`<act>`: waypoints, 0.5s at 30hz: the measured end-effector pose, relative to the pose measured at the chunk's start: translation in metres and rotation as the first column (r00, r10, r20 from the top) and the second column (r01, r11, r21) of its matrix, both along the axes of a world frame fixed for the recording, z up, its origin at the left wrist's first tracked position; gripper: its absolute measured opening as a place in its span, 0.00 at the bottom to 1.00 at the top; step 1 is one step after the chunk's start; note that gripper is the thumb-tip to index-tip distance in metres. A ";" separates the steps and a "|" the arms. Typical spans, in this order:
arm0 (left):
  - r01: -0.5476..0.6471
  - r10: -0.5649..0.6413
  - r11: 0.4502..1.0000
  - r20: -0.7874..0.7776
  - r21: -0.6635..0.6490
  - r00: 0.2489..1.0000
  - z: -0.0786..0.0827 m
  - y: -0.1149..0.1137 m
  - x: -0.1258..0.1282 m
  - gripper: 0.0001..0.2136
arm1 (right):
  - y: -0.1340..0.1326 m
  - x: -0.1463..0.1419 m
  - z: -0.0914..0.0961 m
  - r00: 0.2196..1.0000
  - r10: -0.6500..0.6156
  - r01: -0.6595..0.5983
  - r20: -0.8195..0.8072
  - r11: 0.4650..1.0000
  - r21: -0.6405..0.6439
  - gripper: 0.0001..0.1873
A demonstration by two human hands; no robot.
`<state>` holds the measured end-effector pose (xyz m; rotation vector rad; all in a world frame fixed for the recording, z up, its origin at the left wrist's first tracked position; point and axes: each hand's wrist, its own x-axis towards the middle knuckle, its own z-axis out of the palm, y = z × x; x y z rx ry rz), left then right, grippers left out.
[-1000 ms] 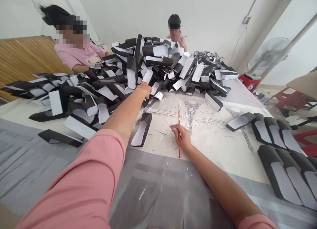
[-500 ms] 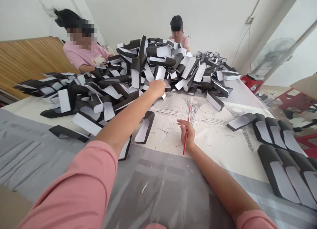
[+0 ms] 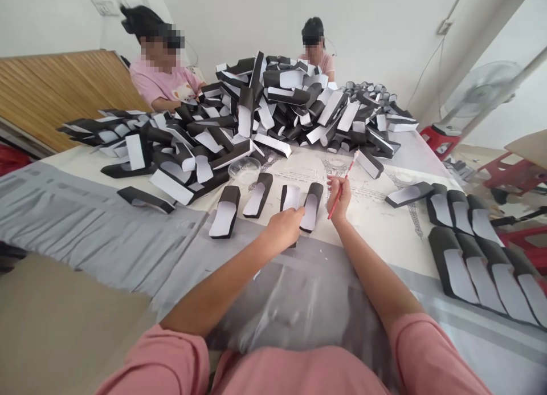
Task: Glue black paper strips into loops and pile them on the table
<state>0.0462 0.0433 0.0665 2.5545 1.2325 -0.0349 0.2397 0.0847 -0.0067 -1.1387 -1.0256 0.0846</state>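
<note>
The left hand lies over the near end of a curved black strip faced with white paper, which sits on the tabletop at about 12 o'clock from that hand. Its fingers are drawn close together across the strip; whether they grip it or only rest there, I cannot tell. The right hand has its fingers closed narrowly around a red pencil. Three similar strips lie in a line with the first, on either side of it. Each strip looks light and fairly stiff, though its paper face could crease, so the firm black edges seem the best place to take hold. A large heap of strips rises at 12 o'clock, with a clear plastic container at its foot. Neat rows of strips lie at 3 o'clock.
</note>
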 end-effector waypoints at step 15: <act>-0.184 0.226 0.970 0.314 -0.158 0.922 -0.001 0.005 -0.047 0.13 | -0.016 0.012 0.039 0.952 0.108 -0.063 0.287 0.985 -0.160 0.20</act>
